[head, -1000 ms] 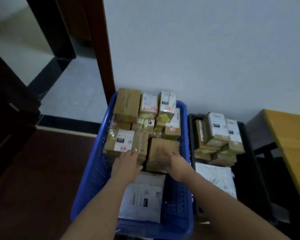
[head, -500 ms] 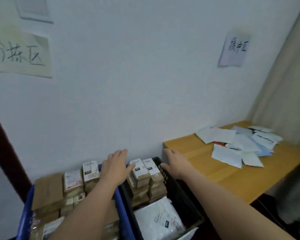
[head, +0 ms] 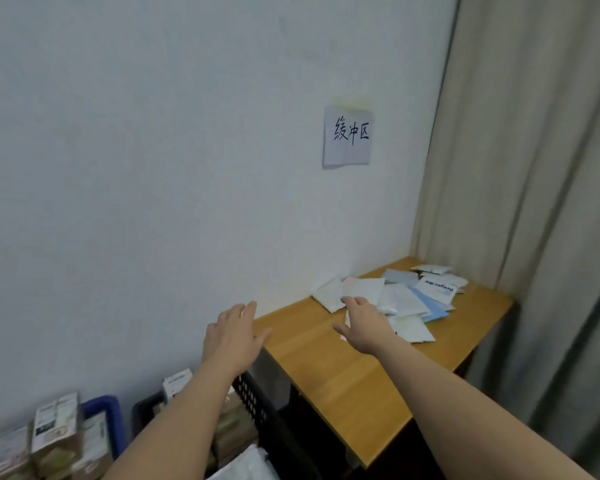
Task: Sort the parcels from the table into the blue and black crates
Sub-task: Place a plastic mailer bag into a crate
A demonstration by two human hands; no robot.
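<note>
Reaching, both empty: left hand (head: 234,336), right hand (head: 362,329), fingers spread; flat glossy mailers (head: 400,301) on wooden table (head: 333,375).

Landmark: white wall (head: 153,150), plain, fills most of the view.
Paper sign (head: 347,135): stuck flat on the wall, right of its middle; pale sheet, three handwritten black characters, yellowish strip at its top edge.
Curtain (head: 534,168): beige, pleated, hangs at the wall's right end from the top of view downward.
Curtain edge: a darker vertical line runs where it meets the wall.
Lower right: curtain folds go greyer and darker.
</note>
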